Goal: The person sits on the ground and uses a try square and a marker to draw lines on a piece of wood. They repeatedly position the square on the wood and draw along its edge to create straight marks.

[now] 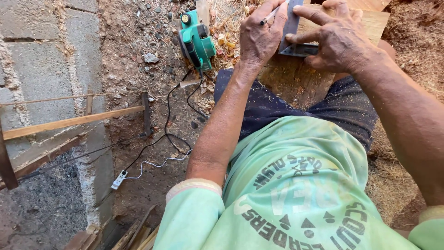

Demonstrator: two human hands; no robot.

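Where sawdust lies, flat steel square (292,32).

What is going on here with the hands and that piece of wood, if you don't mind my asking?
A person seen from their own head camera is bent over a wooden board resting across their lap. The right hand presses a metal try square flat on the board, while the left hand holds a pencil against the square's blade. On the dirt to the left lies a green electric planer, its black cable trailing across the ground. Sawdust covers the ground around.
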